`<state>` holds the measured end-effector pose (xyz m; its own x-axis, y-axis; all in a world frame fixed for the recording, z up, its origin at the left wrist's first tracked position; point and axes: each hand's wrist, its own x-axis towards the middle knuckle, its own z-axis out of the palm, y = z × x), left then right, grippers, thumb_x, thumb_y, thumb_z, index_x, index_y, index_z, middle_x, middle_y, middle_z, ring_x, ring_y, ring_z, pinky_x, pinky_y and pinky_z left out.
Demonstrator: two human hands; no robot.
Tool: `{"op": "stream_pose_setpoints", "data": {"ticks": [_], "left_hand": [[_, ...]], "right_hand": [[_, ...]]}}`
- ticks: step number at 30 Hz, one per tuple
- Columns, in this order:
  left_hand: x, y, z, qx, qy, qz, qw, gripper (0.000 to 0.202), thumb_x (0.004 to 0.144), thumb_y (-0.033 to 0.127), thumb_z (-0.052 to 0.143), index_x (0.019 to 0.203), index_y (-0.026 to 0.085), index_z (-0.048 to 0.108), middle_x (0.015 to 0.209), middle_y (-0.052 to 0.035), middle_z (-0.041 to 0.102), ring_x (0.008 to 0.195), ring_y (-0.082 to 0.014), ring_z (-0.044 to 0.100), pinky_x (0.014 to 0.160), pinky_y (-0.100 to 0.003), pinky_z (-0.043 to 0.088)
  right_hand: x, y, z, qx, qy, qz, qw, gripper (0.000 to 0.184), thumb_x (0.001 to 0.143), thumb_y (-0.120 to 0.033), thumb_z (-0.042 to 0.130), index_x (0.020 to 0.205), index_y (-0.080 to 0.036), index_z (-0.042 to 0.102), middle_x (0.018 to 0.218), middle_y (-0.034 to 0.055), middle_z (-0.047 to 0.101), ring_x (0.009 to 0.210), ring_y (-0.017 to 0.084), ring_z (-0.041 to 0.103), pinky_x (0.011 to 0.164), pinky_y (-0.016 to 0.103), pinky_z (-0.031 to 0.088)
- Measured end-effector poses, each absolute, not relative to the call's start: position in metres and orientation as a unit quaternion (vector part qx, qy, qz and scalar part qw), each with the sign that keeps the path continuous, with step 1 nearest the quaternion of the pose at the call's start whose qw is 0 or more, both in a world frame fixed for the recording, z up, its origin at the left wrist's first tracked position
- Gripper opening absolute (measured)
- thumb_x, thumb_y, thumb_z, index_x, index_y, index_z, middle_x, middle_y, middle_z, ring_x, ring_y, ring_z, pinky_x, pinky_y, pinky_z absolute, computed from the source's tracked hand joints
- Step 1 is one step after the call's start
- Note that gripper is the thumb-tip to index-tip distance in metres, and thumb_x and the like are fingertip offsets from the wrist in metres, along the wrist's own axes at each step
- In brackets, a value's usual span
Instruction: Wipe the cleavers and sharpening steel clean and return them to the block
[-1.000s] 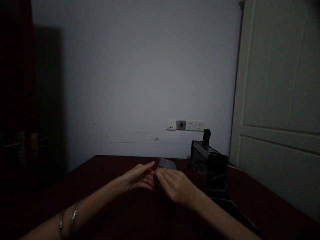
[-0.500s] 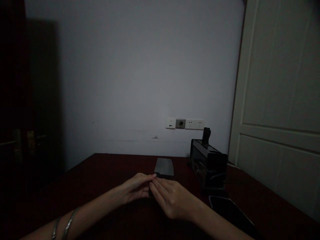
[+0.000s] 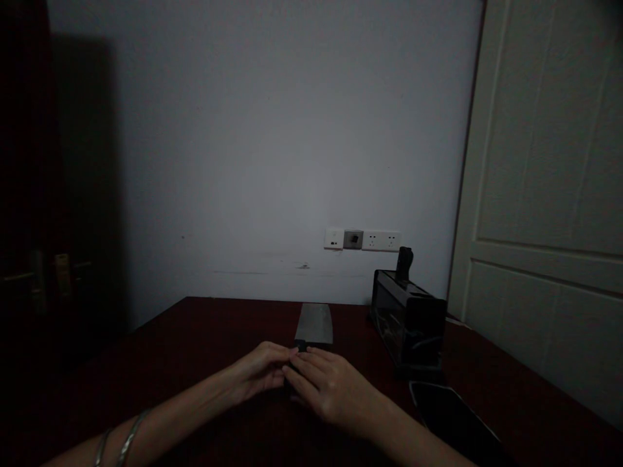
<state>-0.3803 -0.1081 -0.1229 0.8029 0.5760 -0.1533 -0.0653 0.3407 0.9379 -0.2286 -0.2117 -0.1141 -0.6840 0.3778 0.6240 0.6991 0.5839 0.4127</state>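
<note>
A cleaver [image 3: 315,323] with a broad grey blade points away from me over the dark red table. Its black handle runs back toward me and is mostly covered by my fingers. My left hand [image 3: 260,371] closes on the handle from the left, thumb on top. From the right, my right hand [image 3: 328,386] wraps its fingers over the same handle, and the fingertips of both hands meet there. Whether the blade touches the tabletop is hard to tell in the dim light.
A black knife block [image 3: 409,321] stands at the right, one black handle [image 3: 403,263] sticking out of its top. Nearer me lies a dark flat panel [image 3: 452,418] with a pale edge. Wall sockets [image 3: 382,240] sit behind the table [image 3: 219,324].
The cleaver has shifted slightly left and its blade has turned a little, showing more length. Both hands have moved with it, still on the handle.
</note>
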Motion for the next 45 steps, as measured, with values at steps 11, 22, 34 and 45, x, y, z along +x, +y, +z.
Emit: {"op": "stream_pose_setpoints", "data": {"ticks": [11,22,34,45], "left_hand": [[-0.399,-0.100,-0.130,0.564,0.294,0.235,0.735,0.025,0.063,0.033,0.073,0.070,0.010,0.066,0.073,-0.0070,0.066,0.070,-0.0149,0.061,0.072,-0.026,0.046],[-0.415,-0.097,-0.153,0.558,0.348,0.236,0.715,0.028,0.059,0.036,0.076,0.062,0.011,0.064,0.061,-0.0023,0.061,0.058,-0.0108,0.057,0.062,-0.022,0.044],[-0.423,-0.096,-0.171,0.547,0.389,0.216,0.709,0.030,0.053,0.035,0.078,0.059,0.011,0.061,0.057,0.0005,0.057,0.054,-0.0087,0.052,0.059,-0.021,0.043],[-0.427,-0.087,-0.179,0.564,0.404,0.192,0.694,0.033,0.049,0.035,0.078,0.055,0.010,0.057,0.054,0.0014,0.053,0.050,-0.0082,0.050,0.055,-0.022,0.041]], "right_hand": [[-0.234,-0.230,-0.143,-0.462,-0.739,0.117,0.476,0.030,0.082,-0.029,0.050,0.107,-0.015,0.058,0.095,0.0106,0.067,0.084,0.020,0.064,0.073,0.034,0.054],[-0.260,-0.198,-0.193,-0.448,-0.440,0.622,0.468,0.056,0.071,-0.064,0.049,0.094,-0.013,0.045,0.076,0.0109,0.066,0.057,0.019,0.065,0.034,0.021,0.044],[-0.283,-0.182,-0.209,-0.436,-0.431,0.665,0.427,0.048,0.076,-0.053,0.053,0.095,-0.011,0.041,0.068,0.0097,0.066,0.056,0.018,0.064,0.037,0.021,0.044],[-0.289,-0.177,-0.222,-0.437,-0.405,0.676,0.433,0.045,0.078,-0.048,0.055,0.098,-0.012,0.037,0.073,0.0113,0.068,0.065,0.020,0.067,0.047,0.024,0.046]]}}
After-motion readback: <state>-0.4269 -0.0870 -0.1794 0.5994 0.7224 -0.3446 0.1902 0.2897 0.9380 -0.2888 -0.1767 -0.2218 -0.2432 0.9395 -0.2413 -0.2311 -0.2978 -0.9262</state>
